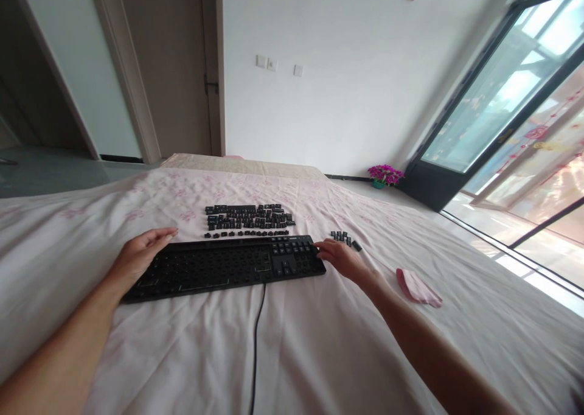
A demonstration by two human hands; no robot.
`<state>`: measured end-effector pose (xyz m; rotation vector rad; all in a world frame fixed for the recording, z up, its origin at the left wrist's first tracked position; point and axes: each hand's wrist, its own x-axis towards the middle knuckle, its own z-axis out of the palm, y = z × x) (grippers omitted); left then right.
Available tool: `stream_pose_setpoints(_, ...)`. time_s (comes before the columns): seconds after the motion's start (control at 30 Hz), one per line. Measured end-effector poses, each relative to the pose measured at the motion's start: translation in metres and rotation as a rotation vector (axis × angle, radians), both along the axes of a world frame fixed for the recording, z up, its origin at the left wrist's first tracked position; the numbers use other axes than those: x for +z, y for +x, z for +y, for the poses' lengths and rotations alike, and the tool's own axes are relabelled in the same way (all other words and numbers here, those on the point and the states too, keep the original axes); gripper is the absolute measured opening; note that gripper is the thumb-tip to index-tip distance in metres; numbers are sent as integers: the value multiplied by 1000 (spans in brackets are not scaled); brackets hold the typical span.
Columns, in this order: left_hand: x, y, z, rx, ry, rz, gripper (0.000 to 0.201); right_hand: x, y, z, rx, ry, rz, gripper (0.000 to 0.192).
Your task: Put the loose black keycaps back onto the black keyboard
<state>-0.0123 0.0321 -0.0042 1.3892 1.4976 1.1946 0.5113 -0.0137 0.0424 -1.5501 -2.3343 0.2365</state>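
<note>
A black keyboard (219, 268) lies across the bed, its left and middle parts bare of keycaps, while keys are in place towards its right end. My left hand (139, 254) is at its left end, fingers stretched out and nothing in them. At the right end, my right hand (340, 257) has its fingers closed at the upper corner of the number pad; whatever they hold, if anything, is too small to make out. Behind the keyboard, loose black keycaps (249, 218) are laid out in rows. A smaller group of keycaps (342, 237) lies just beyond my right hand.
A black cable (258, 336) runs from the keyboard towards me over the pale pink bedsheet (319, 354). To the right lies a folded pink cloth (418, 287). Purple flowers (385, 174) stand on the floor by the glass door (483, 92).
</note>
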Motion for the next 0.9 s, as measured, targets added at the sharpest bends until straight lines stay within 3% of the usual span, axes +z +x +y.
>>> stream_pose_setpoints(0.17, 0, 1, 1, -3, 14, 8, 58, -14, 6, 1, -33, -10, 121, 31)
stream_pose_setpoints(0.47, 1, 1, -2, 1, 25, 0, 58, -18, 6, 0, -36, -6, 182, 33)
stream_pose_setpoints(0.9, 1, 1, -2, 5, 23, 9, 58, -1, -11, -11, -73, 32, 55, 33)
